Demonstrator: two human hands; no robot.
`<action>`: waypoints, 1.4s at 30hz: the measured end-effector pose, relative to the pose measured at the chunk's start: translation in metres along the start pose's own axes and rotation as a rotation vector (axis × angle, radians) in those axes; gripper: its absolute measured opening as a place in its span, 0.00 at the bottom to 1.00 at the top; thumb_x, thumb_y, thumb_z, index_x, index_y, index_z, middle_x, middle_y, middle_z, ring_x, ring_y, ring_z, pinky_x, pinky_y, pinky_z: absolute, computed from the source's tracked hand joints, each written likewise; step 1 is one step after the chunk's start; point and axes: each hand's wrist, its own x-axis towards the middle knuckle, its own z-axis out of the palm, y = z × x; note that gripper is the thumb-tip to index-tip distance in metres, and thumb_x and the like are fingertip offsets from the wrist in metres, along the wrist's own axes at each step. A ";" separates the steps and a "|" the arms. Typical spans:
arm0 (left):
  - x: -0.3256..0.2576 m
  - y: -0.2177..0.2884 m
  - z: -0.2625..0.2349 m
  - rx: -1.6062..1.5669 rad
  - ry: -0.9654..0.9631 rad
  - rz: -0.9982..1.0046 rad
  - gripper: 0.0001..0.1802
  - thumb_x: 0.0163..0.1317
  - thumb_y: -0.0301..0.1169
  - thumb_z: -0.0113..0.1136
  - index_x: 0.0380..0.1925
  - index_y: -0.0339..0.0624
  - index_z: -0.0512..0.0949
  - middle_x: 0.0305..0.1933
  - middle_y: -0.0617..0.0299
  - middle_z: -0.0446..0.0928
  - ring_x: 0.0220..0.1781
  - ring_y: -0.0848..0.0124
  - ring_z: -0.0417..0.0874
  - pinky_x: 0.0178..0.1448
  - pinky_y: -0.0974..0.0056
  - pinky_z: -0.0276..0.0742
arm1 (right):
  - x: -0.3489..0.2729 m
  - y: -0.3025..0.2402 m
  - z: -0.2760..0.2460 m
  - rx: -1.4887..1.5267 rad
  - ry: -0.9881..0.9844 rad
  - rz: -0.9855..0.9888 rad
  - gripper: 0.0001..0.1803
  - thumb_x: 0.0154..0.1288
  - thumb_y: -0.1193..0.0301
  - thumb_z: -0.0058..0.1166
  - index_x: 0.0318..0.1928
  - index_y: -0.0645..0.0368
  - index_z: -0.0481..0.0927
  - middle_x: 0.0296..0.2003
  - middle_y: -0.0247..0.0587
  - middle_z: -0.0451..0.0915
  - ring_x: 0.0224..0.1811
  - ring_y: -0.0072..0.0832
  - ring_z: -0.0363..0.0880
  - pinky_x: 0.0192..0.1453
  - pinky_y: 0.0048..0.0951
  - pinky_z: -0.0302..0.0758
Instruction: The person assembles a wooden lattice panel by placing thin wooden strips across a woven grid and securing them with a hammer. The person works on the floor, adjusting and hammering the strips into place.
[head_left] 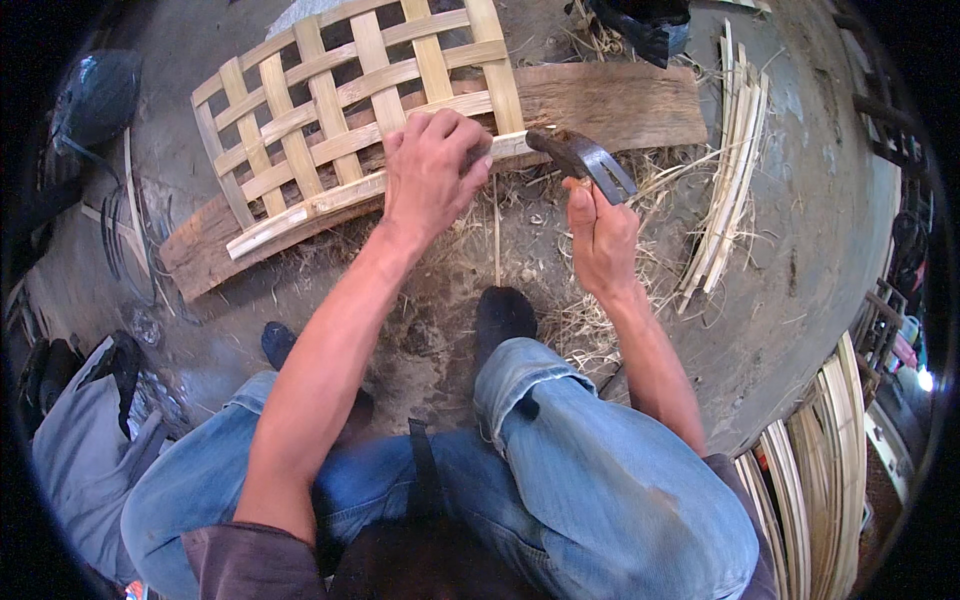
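A woven lattice of flat bamboo strips [340, 110] lies on a long brown wooden board [610, 105] on the grey ground. My left hand [432, 172] presses down on the lattice's near edge strip, fingers curled as if pinching something small that I cannot make out. My right hand [600, 235] grips the handle of a claw hammer [582, 158], whose dark metal head hovers just right of the left hand, over the edge strip. My knees in blue jeans and dark socks sit below.
A bundle of loose bamboo strips [730, 170] lies to the right. More long strips [830, 470] curve at the lower right. Shavings and straw litter the ground [800, 260]. A grey cloth [80, 450] and a dark bag [95, 95] sit at the left.
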 end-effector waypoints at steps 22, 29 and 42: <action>-0.006 -0.007 0.002 -0.009 -0.026 -0.035 0.11 0.56 0.39 0.67 0.39 0.54 0.83 0.42 0.66 0.76 0.50 0.62 0.74 0.53 0.55 0.64 | -0.007 -0.008 0.011 0.046 -0.003 0.145 0.13 0.73 0.68 0.54 0.47 0.66 0.81 0.38 0.53 0.83 0.37 0.45 0.84 0.42 0.40 0.79; -0.002 -0.003 0.004 -0.003 -0.016 -0.038 0.11 0.55 0.38 0.68 0.38 0.55 0.81 0.43 0.68 0.76 0.51 0.65 0.74 0.54 0.55 0.63 | -0.023 0.017 0.024 -0.126 0.148 -0.267 0.12 0.73 0.68 0.51 0.48 0.63 0.79 0.39 0.53 0.82 0.36 0.44 0.83 0.40 0.39 0.79; -0.008 -0.004 0.001 -0.018 -0.047 -0.050 0.12 0.56 0.37 0.69 0.40 0.53 0.82 0.45 0.67 0.77 0.52 0.62 0.74 0.55 0.55 0.63 | -0.028 0.001 0.013 0.091 0.083 0.082 0.11 0.70 0.75 0.52 0.49 0.63 0.81 0.40 0.54 0.82 0.34 0.47 0.82 0.39 0.37 0.80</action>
